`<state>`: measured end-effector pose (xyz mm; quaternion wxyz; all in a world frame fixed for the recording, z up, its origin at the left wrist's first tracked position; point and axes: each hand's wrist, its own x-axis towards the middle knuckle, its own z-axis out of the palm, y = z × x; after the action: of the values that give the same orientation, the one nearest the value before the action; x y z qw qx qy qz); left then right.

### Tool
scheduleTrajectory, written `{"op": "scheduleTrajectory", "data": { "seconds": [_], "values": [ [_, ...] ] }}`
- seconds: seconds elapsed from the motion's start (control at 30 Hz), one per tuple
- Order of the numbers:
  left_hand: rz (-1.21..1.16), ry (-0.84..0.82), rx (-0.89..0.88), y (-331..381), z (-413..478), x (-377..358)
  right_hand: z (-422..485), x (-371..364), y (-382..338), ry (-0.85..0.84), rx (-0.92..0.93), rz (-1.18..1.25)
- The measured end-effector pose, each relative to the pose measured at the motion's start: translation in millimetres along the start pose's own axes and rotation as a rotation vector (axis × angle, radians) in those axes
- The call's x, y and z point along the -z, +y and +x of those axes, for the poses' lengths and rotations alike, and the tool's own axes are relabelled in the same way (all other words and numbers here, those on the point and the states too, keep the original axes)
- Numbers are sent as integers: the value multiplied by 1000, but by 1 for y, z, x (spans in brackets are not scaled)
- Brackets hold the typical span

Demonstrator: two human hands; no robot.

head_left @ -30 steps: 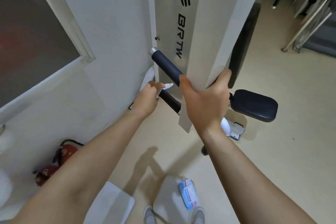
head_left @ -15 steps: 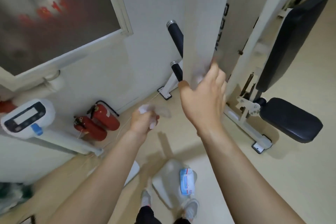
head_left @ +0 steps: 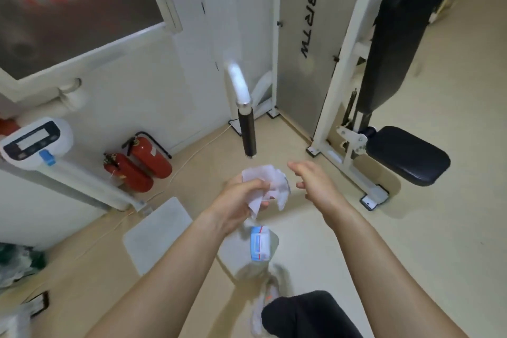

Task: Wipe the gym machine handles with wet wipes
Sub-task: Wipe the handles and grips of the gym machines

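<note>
Below the hanging handle (head_left: 247,133), the left hand (head_left: 241,200) grips a crumpled wet wipe (head_left: 270,185) while the right hand (head_left: 315,185) hovers beside it.

Left fingers (head_left: 256,186) are clamped on the white wipe, which bunches up above and to the right of the fist; the right hand is held apart from the wipe, its fingers spread and slightly curled, holding nothing; the black-gripped handle hangs from a blurred white bar just above both hands, touching neither; on the floor (head_left: 411,241) under the left wrist lies a blue-and-white wipes pack (head_left: 259,245); the machine's white frame (head_left: 340,63), lettered panel (head_left: 304,35) and black padded seat (head_left: 406,153) stand to the right; two red fire extinguishers (head_left: 137,164) lie against the wall at the left, beside a white scale (head_left: 35,143).
</note>
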<state>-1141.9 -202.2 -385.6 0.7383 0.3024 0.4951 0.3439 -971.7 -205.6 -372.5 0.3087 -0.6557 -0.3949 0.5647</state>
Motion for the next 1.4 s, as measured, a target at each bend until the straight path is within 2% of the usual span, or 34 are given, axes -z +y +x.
{"op": "scheduleTrajectory", "data": {
  "seconds": [0.1,0.17,0.23,0.4,0.53,0.6,0.7,0.73,0.77,0.83,0.9,1.07,1.3,1.4],
  "values": [
    [-39,-13,47,-20,-3,-42,-18,39,23,-190,-84,143],
    [-87,5,103,-28,-3,-69,-24,69,33,-252,-94,186],
    [-95,59,139,-36,2,-93,-24,101,41,-234,-78,162],
    [96,296,141,-57,47,-168,-13,208,47,-161,-18,134],
    [-30,449,86,-65,97,-258,2,314,43,-186,58,147],
    [-115,367,112,-66,115,-315,9,368,37,-206,75,164],
    [-113,43,112,-63,142,-408,19,450,29,-234,86,177],
    [-69,-19,81,-63,150,-433,24,471,27,-255,95,182],
    [-3,-9,36,-64,156,-449,28,483,25,-271,95,202],
    [103,172,-54,-70,178,-485,41,520,20,-285,101,232],
    [88,292,-94,-68,202,-506,60,555,16,-255,120,245],
    [-54,293,-92,-40,275,-530,120,637,5,-277,114,167],
    [20,278,-201,21,413,-608,246,743,-30,-223,98,66],
    [28,241,-185,52,484,-650,307,798,-57,-166,88,70]
  ]
}}
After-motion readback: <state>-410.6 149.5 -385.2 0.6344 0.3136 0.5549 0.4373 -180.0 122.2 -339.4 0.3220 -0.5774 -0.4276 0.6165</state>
